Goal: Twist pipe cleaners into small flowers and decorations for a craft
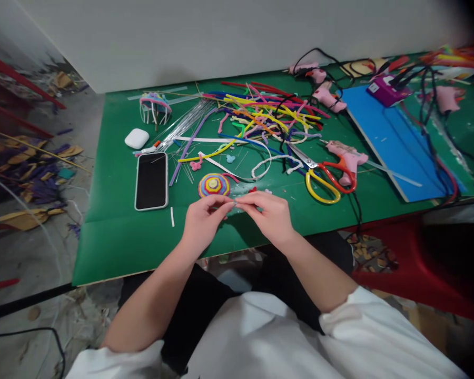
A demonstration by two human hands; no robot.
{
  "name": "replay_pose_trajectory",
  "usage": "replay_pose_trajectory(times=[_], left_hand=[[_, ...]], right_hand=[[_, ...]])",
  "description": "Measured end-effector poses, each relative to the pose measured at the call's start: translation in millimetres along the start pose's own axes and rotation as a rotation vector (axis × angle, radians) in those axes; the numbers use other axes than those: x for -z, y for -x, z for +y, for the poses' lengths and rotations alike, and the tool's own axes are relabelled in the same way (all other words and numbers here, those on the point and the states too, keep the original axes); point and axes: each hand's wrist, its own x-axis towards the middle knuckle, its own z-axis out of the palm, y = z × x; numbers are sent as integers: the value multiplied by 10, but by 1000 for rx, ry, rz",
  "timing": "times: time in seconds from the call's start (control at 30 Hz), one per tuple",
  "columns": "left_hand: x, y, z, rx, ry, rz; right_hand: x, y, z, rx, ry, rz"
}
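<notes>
My left hand (206,220) and my right hand (267,215) meet fingertip to fingertip above the front of the green table. Both are closed in a pinch around something small and greyish-blue, too little to name. Just beyond my left fingers lies a striped round disc (214,185) in rings of yellow, pink and blue. Small red bits (253,190) are beside my right fingertips. A pink pipe-cleaner shape (196,165) and a light-blue one (230,158) rest farther back, near a white strip (217,167).
A heap of coloured pipe cleaners (260,113) covers the table's back middle. Scissors (319,176) and a pink glue gun (347,158) lie to the right, by a blue board (395,142). On the left are a phone (151,181), a white case (136,138) and a small umbrella-like piece (155,103).
</notes>
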Motion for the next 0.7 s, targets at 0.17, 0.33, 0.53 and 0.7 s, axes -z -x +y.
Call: replay_pose_trajectory(times=[0.17, 0.33, 0.53, 0.7], left_hand=[[12, 0, 26, -72, -105, 16], [-31, -31, 34, 118, 193, -6], [-35, -30, 18, 107, 242, 4], [-9, -13, 29, 34, 132, 24]], right_hand=[[30, -32, -24, -272, -159, -61], [52, -55, 7, -523, -498, -126], [39, -5, 45, -567, -613, -81], [49, -7, 22, -547, -583, -58]])
